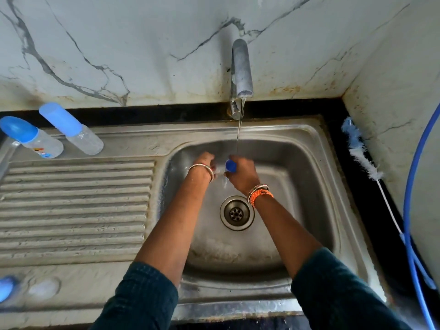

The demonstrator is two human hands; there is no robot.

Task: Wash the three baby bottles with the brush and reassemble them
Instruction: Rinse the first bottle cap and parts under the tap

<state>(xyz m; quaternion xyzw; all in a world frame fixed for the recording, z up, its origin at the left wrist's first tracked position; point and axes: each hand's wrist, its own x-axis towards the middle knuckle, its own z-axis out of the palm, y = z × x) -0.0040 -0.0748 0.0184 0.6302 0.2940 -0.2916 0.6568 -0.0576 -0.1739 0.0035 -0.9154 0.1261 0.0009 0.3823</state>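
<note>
At the far lower left of the frame a blurred blue cap (6,287) and a pale round piece (43,287) lie on the steel rim of the sink unit, too soft to make out further. In the upper left, two capped baby bottles lie on their sides at the back of the ribbed draining board (76,206): the left bottle (33,138) with a rounded blue cap and a printed label, and just beside it the second bottle (71,128) with a taller, paler blue cap, both caps pointing toward the marble wall. Moving to the middle, the left hand (203,163) reaches into the sink basin (297,186) with its fingers curled round something clear and blurred, probably the third bottle's body, though I cannot tell for sure. Touching it, the right hand (241,173) grips a small blue piece (230,166) under the thin stream of water falling from the tap (241,67). Both wrists wear bangles, the right one also an orange band. The drain (237,213) sits below the hands in the frame. On the right, the bottle brush (359,151) lies on the dark worktop (371,198) along the wall, bristles toward the back, and a blue hose (412,186) curves down the right edge.
</note>
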